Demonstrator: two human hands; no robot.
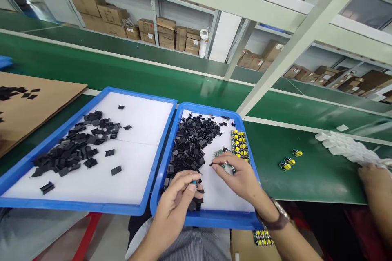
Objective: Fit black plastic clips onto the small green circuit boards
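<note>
My left hand (176,197) is closed around a small circuit board (194,182), of which only a bluish bit shows between the fingers. Over the white lining of the right-hand blue tray (220,221), my right hand (240,177) pinches a tiny black piece (211,164) between thumb and fingertip. A heap of black folded pieces (191,138) fills the tray's left side. Small green circuit boards (218,153) lie partly hidden behind my right hand. Along the tray's right edge is a block of boards with yellow parts (239,143).
Another blue tray (104,206) with black pieces stands left, beside cardboard (45,94). Loose yellow-topped boards (287,164) lie on the green table (269,138). At right, another person's hand (372,175) is by white pieces (349,147). A sloping post (275,75) rises behind the tray.
</note>
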